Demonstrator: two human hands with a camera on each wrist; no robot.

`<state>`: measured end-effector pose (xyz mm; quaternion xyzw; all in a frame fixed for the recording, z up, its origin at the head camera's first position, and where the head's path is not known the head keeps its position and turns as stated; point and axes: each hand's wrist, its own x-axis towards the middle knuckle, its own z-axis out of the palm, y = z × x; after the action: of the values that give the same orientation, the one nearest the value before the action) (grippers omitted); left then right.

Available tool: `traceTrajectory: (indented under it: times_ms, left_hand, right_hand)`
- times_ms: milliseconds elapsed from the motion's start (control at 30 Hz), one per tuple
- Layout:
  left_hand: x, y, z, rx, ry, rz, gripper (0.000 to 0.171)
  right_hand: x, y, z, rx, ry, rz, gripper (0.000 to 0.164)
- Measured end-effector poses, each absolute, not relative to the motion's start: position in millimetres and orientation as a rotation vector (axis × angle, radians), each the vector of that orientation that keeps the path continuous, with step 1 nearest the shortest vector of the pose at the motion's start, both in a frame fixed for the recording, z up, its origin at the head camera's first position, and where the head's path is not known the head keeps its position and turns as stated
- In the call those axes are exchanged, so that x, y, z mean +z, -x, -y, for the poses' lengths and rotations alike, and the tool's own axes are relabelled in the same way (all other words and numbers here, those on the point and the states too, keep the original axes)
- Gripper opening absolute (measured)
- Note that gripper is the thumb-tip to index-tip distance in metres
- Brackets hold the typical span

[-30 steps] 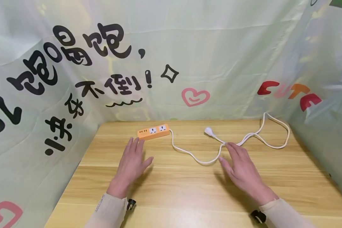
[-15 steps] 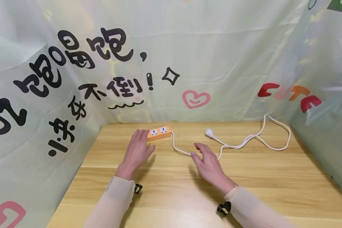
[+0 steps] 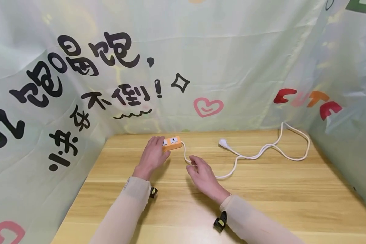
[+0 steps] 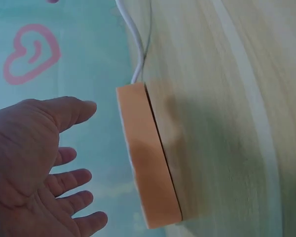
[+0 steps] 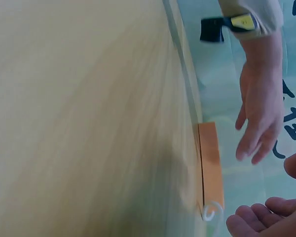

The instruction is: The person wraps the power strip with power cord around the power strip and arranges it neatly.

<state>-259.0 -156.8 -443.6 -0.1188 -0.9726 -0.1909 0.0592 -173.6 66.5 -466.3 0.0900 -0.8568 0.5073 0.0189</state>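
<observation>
An orange power strip (image 3: 172, 146) with white sockets lies near the back of the wooden table. My left hand (image 3: 152, 155) is spread just above its left end and covers part of it in the head view. In the left wrist view the fingers are apart and a gap shows between them and the strip's orange side (image 4: 148, 158). My right hand (image 3: 204, 176) hovers over the white cord (image 3: 227, 176) with fingers loosely bent, holding nothing. The cord runs from the strip's right end to a white plug (image 3: 223, 143) lying to the right.
The cord makes a loop (image 3: 306, 145) at the back right of the table (image 3: 262, 203). A pale printed cloth (image 3: 247, 67) with lettering and hearts stands behind and along both sides. Each sleeve carries a small black device (image 3: 220, 222) at the wrist.
My right hand has moved left along the cord, from near the plug toward the power strip. My left hand has shifted right and forward, over the strip's left end. Strip and plug stay put.
</observation>
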Motion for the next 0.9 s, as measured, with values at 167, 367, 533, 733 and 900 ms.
traceTrajectory:
  times_ms: [167,367,533,733,900]
  left_hand:
    - [-450,274,155,-0.607,0.392,2.967,0.075]
    - [-461,289,152,-0.596,0.37,3.018,0.077]
    - [-466,296,151,-0.563,0.338,3.068,0.08]
    - [-468,301,150,-0.497,0.34,3.098,0.081]
    - [-469,304,149,-0.463,0.323,3.109,0.08]
  right_hand:
    - [-470,175,-58,1.605,-0.293,2.698,0.051]
    - [-478,178,-53,1.544,-0.299,2.736,0.048]
    - [-482,179,-51,1.536,-0.311,2.741,0.046]
    - [-484,182,-49,1.538,-0.294,2.744,0.046]
    - [-484,186,-48,1.548,-0.267,2.751,0.046]
